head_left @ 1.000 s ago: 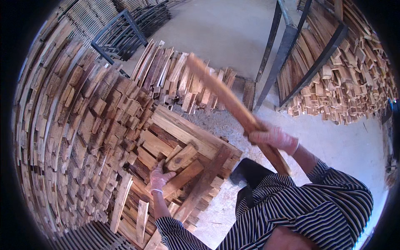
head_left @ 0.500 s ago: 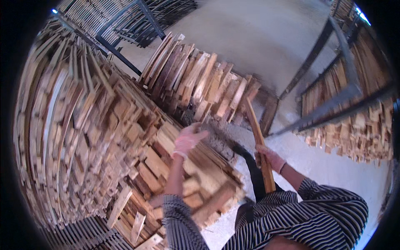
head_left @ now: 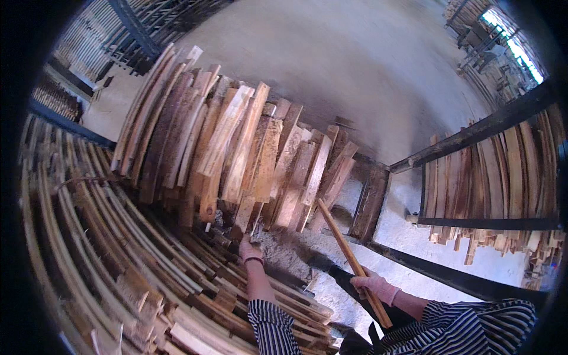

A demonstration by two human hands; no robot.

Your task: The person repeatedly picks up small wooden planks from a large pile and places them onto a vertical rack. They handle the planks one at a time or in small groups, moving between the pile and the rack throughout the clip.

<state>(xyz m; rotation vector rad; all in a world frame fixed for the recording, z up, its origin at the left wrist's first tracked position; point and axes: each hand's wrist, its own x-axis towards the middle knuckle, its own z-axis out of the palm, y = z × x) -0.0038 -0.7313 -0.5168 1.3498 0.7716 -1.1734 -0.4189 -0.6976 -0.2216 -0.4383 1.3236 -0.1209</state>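
Note:
My right hand, in a thin pale glove, is closed around a long narrow wooden slat. The slat slants from near my body toward the pile ahead. My left hand, also gloved, is at the near end of a wooden board low in that pile. Its fingers curl at the board's end and are partly hidden. Rough boards of mixed brown tones make up the pile, lying side by side in uneven layers.
A tall stack of long boards rises on my left, close to my left arm. To the right, a dark metal frame stands by another board stack. A dark bar runs low near my right arm. Pale concrete floor lies beyond.
My left hand has moved from open in mid-air down to a board's end in the pile. The slat stays in my right hand. The view has shifted toward the pile.

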